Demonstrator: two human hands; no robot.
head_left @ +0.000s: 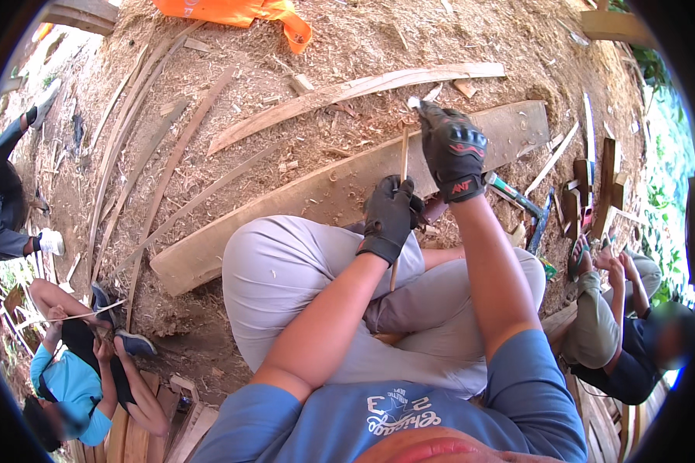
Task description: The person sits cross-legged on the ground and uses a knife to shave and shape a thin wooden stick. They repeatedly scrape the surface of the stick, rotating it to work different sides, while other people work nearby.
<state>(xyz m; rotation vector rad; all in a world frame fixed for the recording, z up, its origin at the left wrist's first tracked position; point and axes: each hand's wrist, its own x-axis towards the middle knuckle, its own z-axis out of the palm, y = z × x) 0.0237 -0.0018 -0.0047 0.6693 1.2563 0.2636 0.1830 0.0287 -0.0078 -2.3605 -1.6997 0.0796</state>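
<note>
Fingers of the left gloved hand (388,216) are closed around a thin wooden stick (404,162), which points from the lap toward the far long edge of the plank (301,197). Right gloved hand (453,147) is just beside, nearer to the plank's right end. Its fingers are curled; whether they grip something, I cannot tell. Beyond the far edge, a curved wood strip (347,91) lies on shavings (347,46).

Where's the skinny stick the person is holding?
In the head view, just right of centre, the skinny stick is in the gloved left hand, its upper end left of the gloved right hand.
</note>
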